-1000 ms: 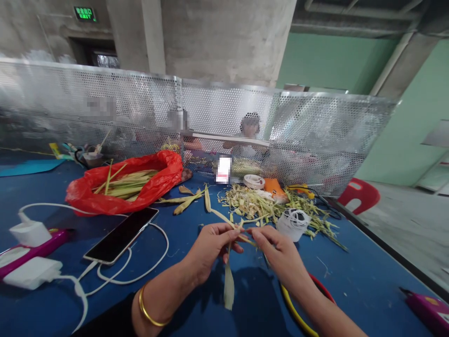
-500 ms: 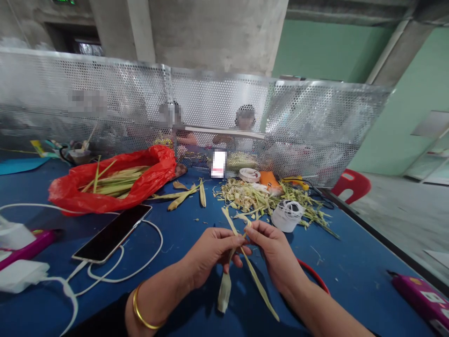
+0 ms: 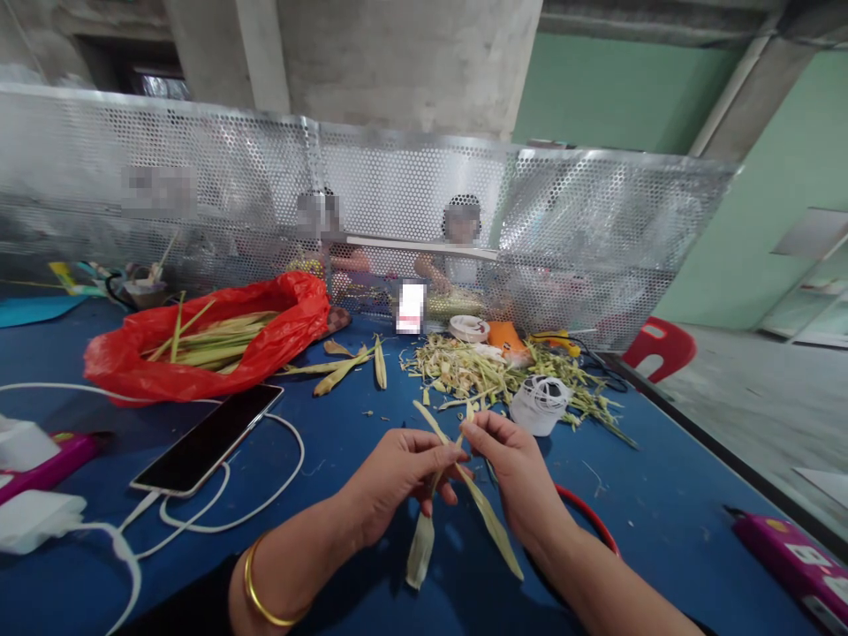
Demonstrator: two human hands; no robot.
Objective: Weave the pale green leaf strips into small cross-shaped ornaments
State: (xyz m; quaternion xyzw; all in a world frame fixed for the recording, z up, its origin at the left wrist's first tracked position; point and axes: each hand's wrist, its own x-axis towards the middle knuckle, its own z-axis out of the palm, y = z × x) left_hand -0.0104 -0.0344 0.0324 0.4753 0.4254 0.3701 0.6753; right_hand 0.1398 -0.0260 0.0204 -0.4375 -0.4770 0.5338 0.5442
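My left hand (image 3: 396, 477), with a gold bangle on its wrist, and my right hand (image 3: 513, 468) meet over the blue table (image 3: 662, 521). Both pinch pale green leaf strips (image 3: 487, 521) where the strips cross, just above the table. One strip hangs down from my left fingers, another slants down to the right under my right hand. A short end sticks up to the left of the pinch. A pile of leaf trimmings (image 3: 477, 371) lies just beyond my hands.
A red plastic bag (image 3: 265, 353) of green leaves lies at the back left. A phone (image 3: 205, 437) on a white cable rests left of my hands. A white twine spool (image 3: 540, 402) stands right of the trimmings. A perforated metal screen (image 3: 596, 238) with people behind it closes the far edge.
The strip held flat between my hands a second ago now slants down to the right under my right hand. My hands have shifted slightly and the view has dropped a little.
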